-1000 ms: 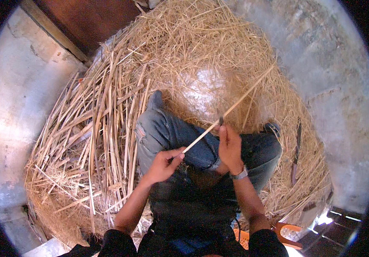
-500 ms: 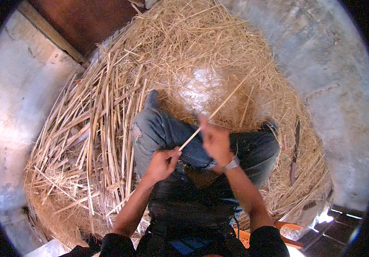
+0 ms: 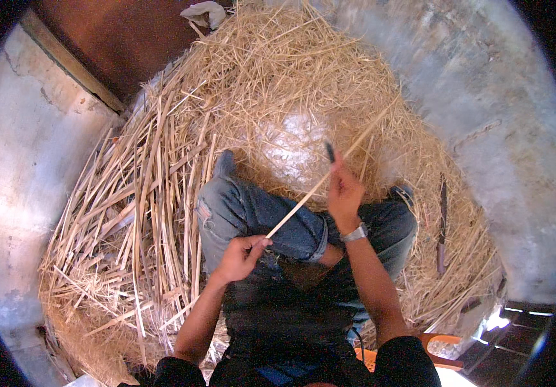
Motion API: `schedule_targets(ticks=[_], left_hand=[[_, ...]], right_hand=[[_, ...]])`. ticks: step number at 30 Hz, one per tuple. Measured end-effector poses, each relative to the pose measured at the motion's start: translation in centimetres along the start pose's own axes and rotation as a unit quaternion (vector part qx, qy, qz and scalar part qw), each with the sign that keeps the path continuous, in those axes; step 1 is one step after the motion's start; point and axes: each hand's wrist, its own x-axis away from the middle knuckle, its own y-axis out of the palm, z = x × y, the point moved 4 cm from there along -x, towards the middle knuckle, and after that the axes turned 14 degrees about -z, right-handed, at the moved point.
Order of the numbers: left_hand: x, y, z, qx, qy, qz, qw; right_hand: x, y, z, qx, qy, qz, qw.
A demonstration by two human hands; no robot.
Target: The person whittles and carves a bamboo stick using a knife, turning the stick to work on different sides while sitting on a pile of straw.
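I sit cross-legged in jeans (image 3: 258, 216) on a big heap of straw (image 3: 278, 84), and my left hand (image 3: 242, 257) has its fingers pinched together on the near end of a long pale reed strip (image 3: 320, 184), which runs up and away to my right, over my knee. My right hand (image 3: 344, 192) is raised further along the same strip, its fingers closed around a small dark blade (image 3: 330, 152) that pokes up just beside the strip; whether the edge is touching the reed I cannot tell from here. I judge the work is a good way in: to my left lies a thick spread of flat split strips (image 3: 142, 213), laid roughly lengthwise, and the fine shavings all around me look like what comes off them. The strip in hand looks only partly dressed, with its far end reaching well past the blade. Well apart on my right, a long dark knife (image 3: 442, 226) lies on the straw, untouched. Behind my right elbow an orange basin (image 3: 442, 351) shows at the edge, and a scrap of white cloth (image 3: 204, 13) lies at the far side of the heap.
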Motion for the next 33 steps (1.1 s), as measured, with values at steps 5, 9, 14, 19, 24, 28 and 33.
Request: schedule_targets(ticks=[5,9,14,19,24,28,33], left_hand=[[0.3,-1.1,-0.5,0.132,-0.133,-0.049,0.981],[0.9,-1.5,-0.8,0.174,-0.157,-0.066,0.97],[0.0,-1.3,-0.2,0.156,-0.136,-0.104,0.973],[-0.1,-1.5,-0.8,0.152,-0.141,-0.095,0.974],[1.1,-1.3,0.0,0.156,-0.118,-0.054,0.979],[2.2,-0.8,1.1,0.113,-0.075,-0.032,0.99],[3.3,-0.6,1.6,0.115,-0.109,-0.073,0.985]], right_hand=[[6.7,5.6,-3.2,0.003,-0.21,-0.179,0.961],[3.9,4.7,-1.3,0.016,-0.136,-0.136,0.981],[-2.1,0.6,1.6,-0.028,0.004,-0.028,0.999],[7.9,6.9,-6.4,-0.013,-0.227,-0.307,0.924],[4.5,4.6,-3.3,-0.065,0.046,-0.171,0.982],[-0.3,0.0,-3.3,-0.145,-0.064,0.072,0.985],[-2.1,-1.0,-4.2,-0.279,-0.042,0.02,0.959]])
